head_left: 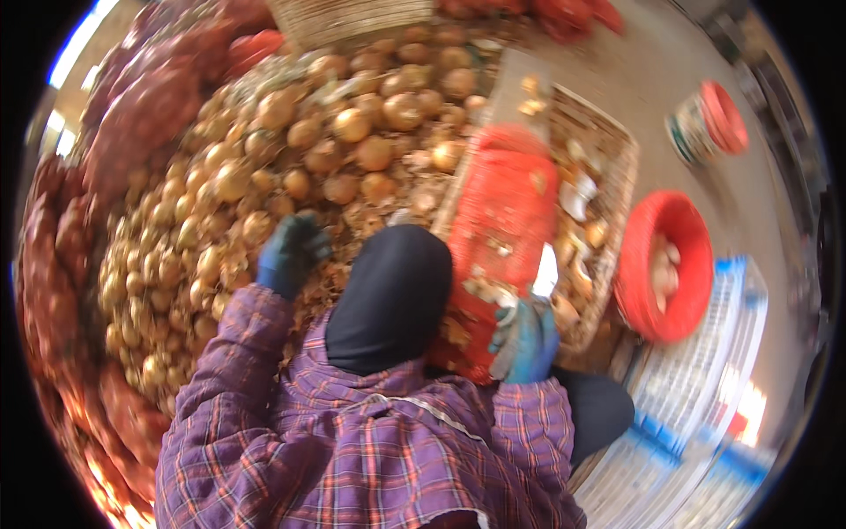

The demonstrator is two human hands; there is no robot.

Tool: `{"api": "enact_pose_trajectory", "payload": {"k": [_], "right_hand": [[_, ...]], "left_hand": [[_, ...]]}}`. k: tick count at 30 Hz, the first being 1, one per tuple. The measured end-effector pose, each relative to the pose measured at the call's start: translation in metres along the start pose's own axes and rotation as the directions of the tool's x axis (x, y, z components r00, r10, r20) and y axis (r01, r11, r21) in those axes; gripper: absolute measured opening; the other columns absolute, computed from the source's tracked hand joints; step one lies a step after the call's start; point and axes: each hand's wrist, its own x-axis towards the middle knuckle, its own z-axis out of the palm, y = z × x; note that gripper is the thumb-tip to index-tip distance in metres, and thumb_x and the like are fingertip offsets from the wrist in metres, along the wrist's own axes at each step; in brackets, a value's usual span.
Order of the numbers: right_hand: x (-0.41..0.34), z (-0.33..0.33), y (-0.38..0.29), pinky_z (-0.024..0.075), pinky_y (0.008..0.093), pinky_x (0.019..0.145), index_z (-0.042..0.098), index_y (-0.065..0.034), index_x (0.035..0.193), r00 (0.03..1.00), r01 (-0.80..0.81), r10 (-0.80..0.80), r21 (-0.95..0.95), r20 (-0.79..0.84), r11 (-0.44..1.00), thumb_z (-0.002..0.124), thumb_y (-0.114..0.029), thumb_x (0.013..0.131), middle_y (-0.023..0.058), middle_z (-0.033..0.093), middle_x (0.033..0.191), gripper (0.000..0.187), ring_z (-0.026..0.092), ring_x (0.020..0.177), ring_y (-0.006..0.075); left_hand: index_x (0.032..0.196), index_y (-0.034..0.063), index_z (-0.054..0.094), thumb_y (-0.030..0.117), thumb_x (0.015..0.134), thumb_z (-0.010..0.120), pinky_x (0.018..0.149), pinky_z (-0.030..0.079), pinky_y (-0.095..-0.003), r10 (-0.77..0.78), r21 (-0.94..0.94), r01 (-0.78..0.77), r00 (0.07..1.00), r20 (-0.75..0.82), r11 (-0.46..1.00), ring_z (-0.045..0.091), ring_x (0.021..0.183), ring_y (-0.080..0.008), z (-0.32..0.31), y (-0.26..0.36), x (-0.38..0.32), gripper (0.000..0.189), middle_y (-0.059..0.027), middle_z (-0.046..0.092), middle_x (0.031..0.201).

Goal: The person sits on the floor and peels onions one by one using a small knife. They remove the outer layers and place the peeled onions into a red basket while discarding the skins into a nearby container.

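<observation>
My left hand (292, 254), in a blue-green work glove, is over the right side of a large heap of yellow onions (353, 125). Its fingers look a little apart, and no onion shows in them. Loose onion skins lie beside it. My right hand (525, 340), gloved in blue and grey, grips a knife whose broad bright blade (546, 271) points away from me. Motion blurs the handle. Beneath the blade, red mesh netting (505, 198) covers a board and carries scraps of peel. A wicker basket (624, 155) alongside holds peel and onion pieces.
A red tub (694, 311) holding pale peeled onions stands right of the basket. Blue and white plastic crates (704, 377) are at the lower right. A bucket with a red rim (710, 122) is farther off. Red mesh sacks (149, 125) line the left.
</observation>
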Motion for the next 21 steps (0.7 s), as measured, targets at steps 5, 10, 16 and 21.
{"api": "enact_pose_trajectory", "payload": {"k": [5, 10, 16, 21], "right_hand": [[0.016, 0.01, 0.024, 0.0439, 0.0255, 0.044, 0.049, -0.002, 0.122, 0.989, 0.106, -0.13, -0.271, -0.07, 0.957, 0.053, -0.012, 0.096, 0.0094, 0.063, 0.081, 0.028, 0.053, 0.051, 0.0112], [0.028, 0.011, 0.038, 0.0434, 0.0259, 0.045, 0.049, -0.002, 0.123, 0.986, 0.111, -0.153, -0.436, -0.063, 0.893, 0.052, -0.013, 0.097, 0.0069, 0.063, 0.081, 0.029, 0.052, 0.05, 0.0108], [0.031, 0.023, 0.034, 0.045, 0.0248, 0.051, 0.046, -0.0035, 0.127, 0.981, 0.066, -0.139, -0.442, -0.134, 0.895, 0.05, -0.018, 0.099, 0.0051, 0.062, 0.083, 0.032, 0.054, 0.057, 0.0103], [0.025, 0.038, 0.024, 0.0469, 0.0255, 0.069, 0.051, -0.0002, 0.124, 0.981, 0.048, -0.13, -0.47, -0.143, 0.881, 0.051, -0.016, 0.099, 0.0041, 0.06, 0.095, 0.029, 0.055, 0.079, 0.0105]], "left_hand": [[0.106, 0.006, 0.062, 0.025, 0.096, 0.056, 0.058, 0.049, -0.0322, -0.285, 0.086, 0.387, 0.794, -0.537, 0.918, 0.059, 0.068, -0.0176, -0.053, -0.093, -0.02, 0.023, -0.0046, 0.062, 0.085], [0.121, 0.0034, 0.06, 0.02, 0.094, 0.061, 0.061, 0.049, -0.0288, 0.051, 0.648, 0.189, 0.942, -0.332, 0.738, 0.055, 0.065, -0.0151, -0.083, -0.147, 0.019, 0.031, -0.0035, 0.061, 0.085], [0.125, 0.0098, 0.059, 0.021, 0.091, 0.061, 0.082, 0.051, -0.0394, 0.206, 0.987, -0.155, 0.968, 0.144, 0.038, 0.063, 0.094, -0.0316, -0.013, -0.11, 0.093, 0.036, -0.0153, 0.064, 0.103], [0.129, 0.0158, 0.056, 0.024, 0.088, 0.06, 0.106, 0.035, -0.0502, 0.091, 0.815, -0.385, 0.881, 0.465, -0.433, 0.05, 0.121, -0.0333, -0.004, -0.132, 0.148, 0.042, -0.0172, 0.055, 0.125]]}}
